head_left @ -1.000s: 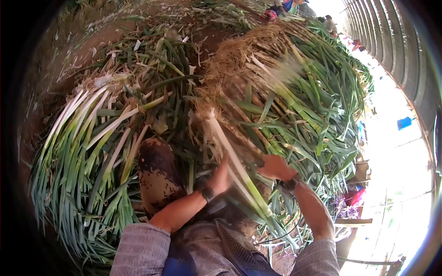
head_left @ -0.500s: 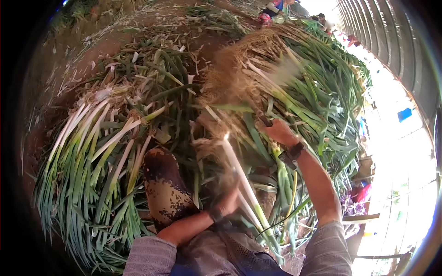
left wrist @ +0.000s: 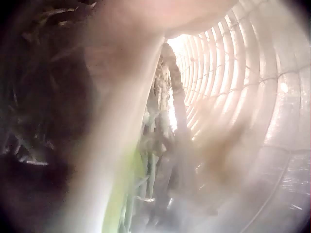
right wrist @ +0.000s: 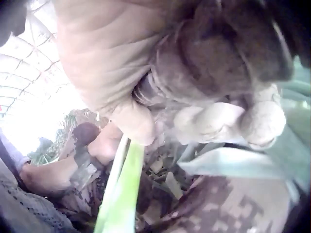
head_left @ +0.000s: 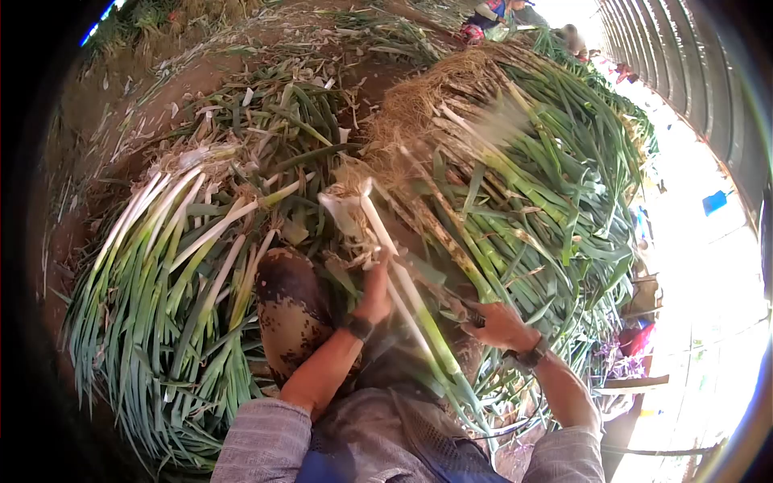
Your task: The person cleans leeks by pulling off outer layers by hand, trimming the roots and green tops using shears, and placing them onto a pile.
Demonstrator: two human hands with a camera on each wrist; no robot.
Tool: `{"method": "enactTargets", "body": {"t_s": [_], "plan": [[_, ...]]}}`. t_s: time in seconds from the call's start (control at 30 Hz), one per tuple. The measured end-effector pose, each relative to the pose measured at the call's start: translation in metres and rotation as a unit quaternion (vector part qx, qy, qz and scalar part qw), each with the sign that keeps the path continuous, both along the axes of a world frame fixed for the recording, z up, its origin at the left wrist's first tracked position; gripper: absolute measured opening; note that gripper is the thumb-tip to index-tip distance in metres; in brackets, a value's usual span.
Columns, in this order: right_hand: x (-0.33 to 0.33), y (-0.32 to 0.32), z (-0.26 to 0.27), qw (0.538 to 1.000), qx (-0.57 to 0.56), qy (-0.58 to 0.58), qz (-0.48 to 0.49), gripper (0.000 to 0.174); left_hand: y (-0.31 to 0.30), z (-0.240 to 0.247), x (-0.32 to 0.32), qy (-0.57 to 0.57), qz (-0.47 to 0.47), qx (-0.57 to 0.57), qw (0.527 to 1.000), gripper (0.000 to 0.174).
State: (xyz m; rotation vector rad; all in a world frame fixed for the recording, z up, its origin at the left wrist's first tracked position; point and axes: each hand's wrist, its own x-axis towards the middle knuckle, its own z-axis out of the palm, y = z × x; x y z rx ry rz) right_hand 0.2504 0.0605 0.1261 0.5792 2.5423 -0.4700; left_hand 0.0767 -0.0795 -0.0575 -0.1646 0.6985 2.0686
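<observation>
In the head view my left hand (head_left: 375, 296) grips white-and-green leeks (head_left: 412, 299) by their pale shafts, held slanting across my lap. A loose pale skin (head_left: 345, 211) hangs at their root end. My right hand (head_left: 501, 326), just right of the leeks, is curled round a dark brown, wrapped-looking thing (right wrist: 209, 58); what it is I cannot tell. Under the right thumb, a green leek stalk (right wrist: 127, 182) shows in the right wrist view. A blurred leek shaft (left wrist: 104, 160) runs down from the left hand in the left wrist view.
Leeks with whitened shafts lie in a pile (head_left: 153, 298) to the left. A larger heap with brown roots (head_left: 419, 97) spreads ahead and right. My camouflage-clad knee (head_left: 291, 314) stands between them. Far off sits another person (head_left: 483, 18), beside the ribbed greenhouse wall (head_left: 684, 72).
My right hand swung up and forward toward the roots, then came back down beside the leeks. My left hand lowered with the leeks, then rose again. The loose skin now hangs farther left.
</observation>
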Motion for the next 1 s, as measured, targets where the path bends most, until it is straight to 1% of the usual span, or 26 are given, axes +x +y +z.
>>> {"method": "enactTargets", "body": {"t_s": [0.03, 0.1, 0.13, 0.17, 0.23, 0.27, 0.3, 0.37, 0.4, 0.43, 0.5, 0.53, 0.57, 0.63, 0.67, 0.73, 0.77, 0.83, 0.87, 0.93, 0.97, 1.0], "plan": [[0.007, 0.0, -0.008, 1.0, -0.001, 0.002, 0.002, 0.048, 0.0, 0.0, -0.004, 0.002, 0.002, -0.001, 1.0, 0.059], [0.023, 0.003, -0.03, 0.999, 0.033, 0.027, 0.019, 0.044, 0.0, 0.003, -0.011, 0.09, 0.03, -0.024, 0.995, 0.055], [0.023, -0.006, -0.025, 0.998, 0.023, 0.049, 0.021, 0.041, -0.011, 0.034, -0.01, 0.059, 0.026, 0.003, 0.998, 0.05], [0.027, -0.011, -0.024, 0.998, 0.021, 0.052, 0.021, 0.041, -0.011, 0.036, -0.014, 0.062, 0.026, 0.001, 0.998, 0.05], [0.035, -0.018, -0.027, 0.986, 0.033, 0.165, -0.002, 0.035, -0.016, 0.032, -0.022, 0.136, 0.01, -0.066, 0.988, 0.044], [0.037, -0.019, -0.028, 0.981, 0.023, 0.188, -0.042, 0.034, -0.015, 0.022, -0.023, 0.152, 0.015, -0.069, 0.986, 0.036], [0.036, -0.018, -0.028, 0.981, 0.02, 0.19, -0.044, 0.034, -0.016, 0.015, -0.021, 0.154, 0.014, -0.072, 0.985, 0.036], [0.035, -0.016, -0.019, 0.989, 0.062, 0.126, -0.041, 0.038, -0.017, 0.029, -0.014, 0.163, -0.022, -0.054, 0.985, 0.03], [0.043, -0.006, -0.035, 0.985, 0.096, 0.144, 0.019, 0.04, -0.01, 0.01, -0.017, 0.226, -0.037, -0.062, 0.972, 0.028], [0.042, -0.008, -0.031, 0.985, 0.098, 0.144, 0.014, 0.04, -0.01, 0.018, -0.014, 0.227, -0.041, -0.06, 0.971, 0.028], [0.03, -0.015, -0.02, 0.99, 0.084, 0.116, -0.018, 0.043, -0.018, 0.041, -0.008, 0.278, -0.124, -0.042, 0.952, 0.027], [0.028, -0.011, -0.026, 0.986, 0.071, 0.146, -0.027, 0.044, -0.013, 0.039, 0.0, 0.291, -0.037, -0.039, 0.955, 0.013], [0.029, -0.008, -0.027, 0.986, 0.069, 0.147, -0.027, 0.044, -0.015, 0.038, 0.001, 0.292, -0.038, -0.041, 0.955, 0.013], [0.028, -0.005, -0.027, 0.987, 0.074, 0.144, 0.018, 0.045, -0.017, 0.039, 0.0, 0.272, -0.052, 0.004, 0.961, 0.021], [0.028, -0.004, -0.029, 0.987, 0.072, 0.145, 0.019, 0.045, -0.019, 0.041, -0.001, 0.273, -0.051, 0.001, 0.961, 0.021], [0.026, -0.004, -0.032, 0.985, 0.051, 0.16, -0.035, 0.044, -0.022, 0.044, -0.003, 0.254, -0.1, -0.031, 0.962, 0.023], [0.025, -0.006, -0.029, 0.985, 0.051, 0.162, -0.036, 0.044, -0.021, 0.044, -0.002, 0.255, -0.101, -0.031, 0.961, 0.023], [0.025, -0.011, -0.023, 0.988, 0.088, 0.125, -0.01, 0.043, -0.021, 0.044, 0.0, 0.269, -0.04, -0.027, 0.962, 0.032], [0.027, -0.01, -0.025, 0.988, 0.087, 0.126, -0.013, 0.043, -0.022, 0.042, 0.0, 0.27, -0.042, -0.028, 0.962, 0.032], [0.028, -0.006, -0.028, 0.987, 0.062, 0.144, -0.034, 0.041, -0.024, 0.041, -0.004, 0.235, -0.068, 0.001, 0.97, 0.043], [0.028, -0.005, -0.026, 0.987, 0.061, 0.143, -0.034, 0.041, -0.024, 0.042, -0.004, 0.235, -0.067, 0.0, 0.97, 0.043], [0.029, -0.006, -0.023, 0.991, 0.054, 0.125, -0.017, 0.04, -0.024, 0.043, -0.003, 0.228, -0.069, -0.01, 0.971, 0.032]]}}
